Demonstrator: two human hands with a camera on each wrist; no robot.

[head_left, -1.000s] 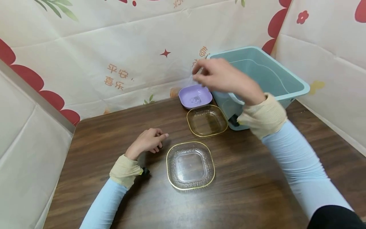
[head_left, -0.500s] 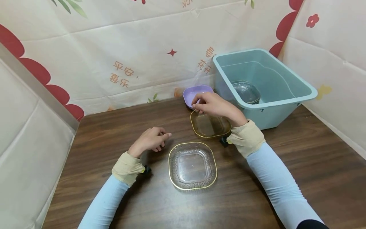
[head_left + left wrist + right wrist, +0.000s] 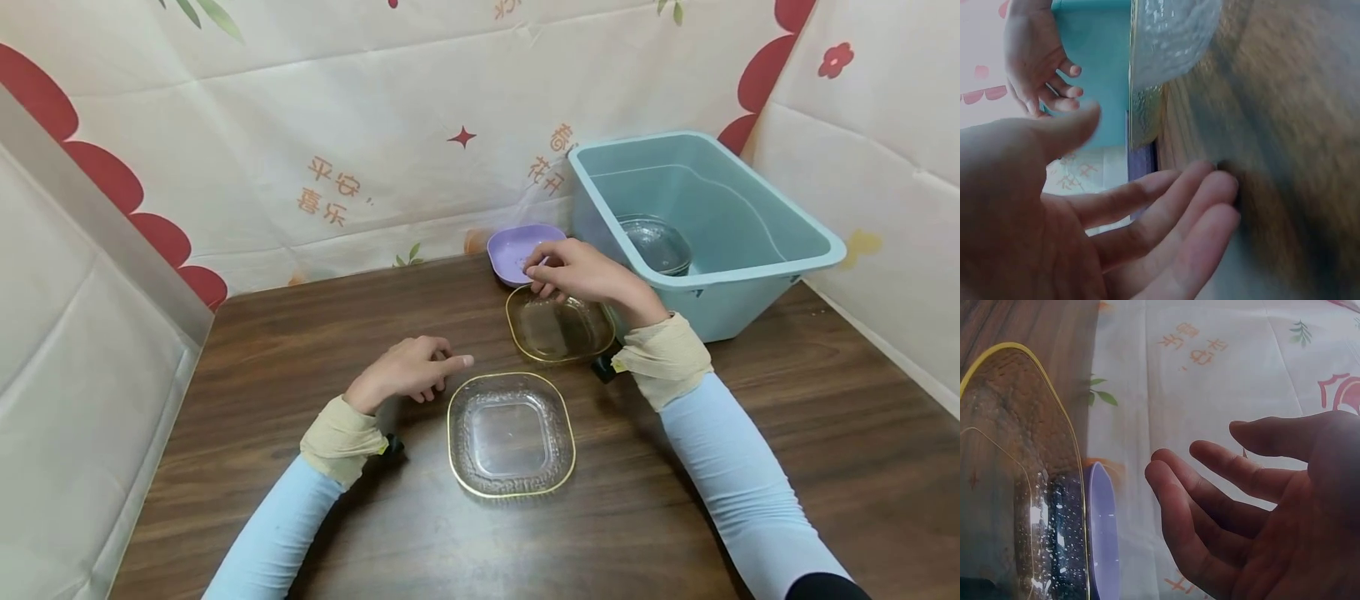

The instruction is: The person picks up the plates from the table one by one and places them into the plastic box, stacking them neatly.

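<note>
My left hand [image 3: 408, 368] rests over the table with its fingers loosely bent and nothing in them; in the left wrist view its fingertips reach the wood. Just right of it lies a clear square plate [image 3: 512, 435] with a gold rim. Above an amber see-through plate [image 3: 562, 329], also gold-rimmed, hovers my right hand [image 3: 581, 271]. Its fingers are relaxed and hold nothing, as the right wrist view shows. Behind the amber plate sits a small purple dish [image 3: 513, 250], partly covered by the right hand in the head view.
A light blue plastic tub [image 3: 750, 287] stands at the back right, close beside the amber plate. Inside it lies clear glass-like dishware [image 3: 656, 243]. Printed cloth walls [image 3: 420, 92] close off the wooden table [image 3: 285, 350] at the back and sides.
My right hand has come down from beside the tub's rim to above the amber plate, then shifted slightly right. The left hand has barely moved. The head view has drifted a little.
</note>
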